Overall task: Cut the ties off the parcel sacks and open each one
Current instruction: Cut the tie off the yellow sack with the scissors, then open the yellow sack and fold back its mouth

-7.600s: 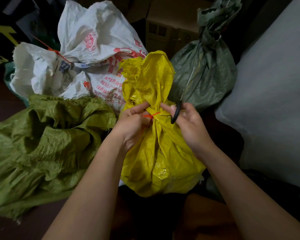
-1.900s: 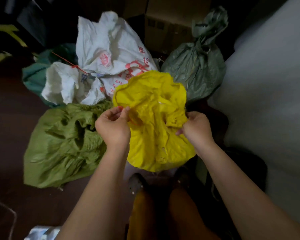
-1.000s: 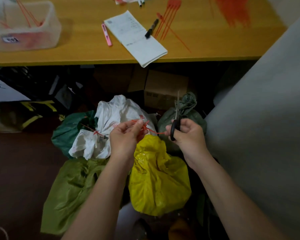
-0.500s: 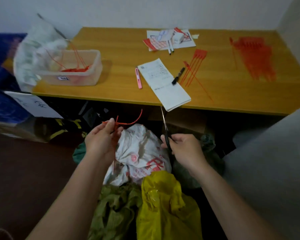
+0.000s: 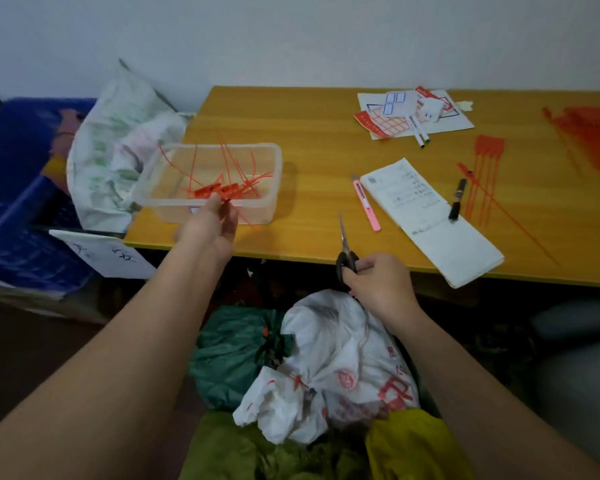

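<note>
My left hand (image 5: 211, 227) reaches to the front wall of a clear plastic box (image 5: 268, 206) on the wooden table (image 5: 312, 157) and pinches a cut red tie (image 5: 248, 220). Several cut red ties (image 5: 222, 190) lie inside the box. My right hand (image 5: 378, 284) grips black-handled scissors (image 5: 344, 249), blades closed and pointing up, above the sacks. On the floor below sit a white sack with red print (image 5: 343, 355), still tied in red, a dark green sack (image 5: 227, 348), an olive sack (image 5: 236, 452) and the yellow sack (image 5: 413, 448).
On the table lie a white notebook (image 5: 433, 223), a pink knife (image 5: 367, 206), a black pen (image 5: 457, 202), unused red ties (image 5: 486, 174) and papers (image 5: 413, 114). A blue crate (image 5: 13, 188) and a crumpled white sack (image 5: 116, 150) stand left. A grey bulk (image 5: 579, 382) fills the right.
My left hand has carried the cut red tie from above the sacks forward to the clear box. My view has lifted toward the table. The scissors stay in my right hand.
</note>
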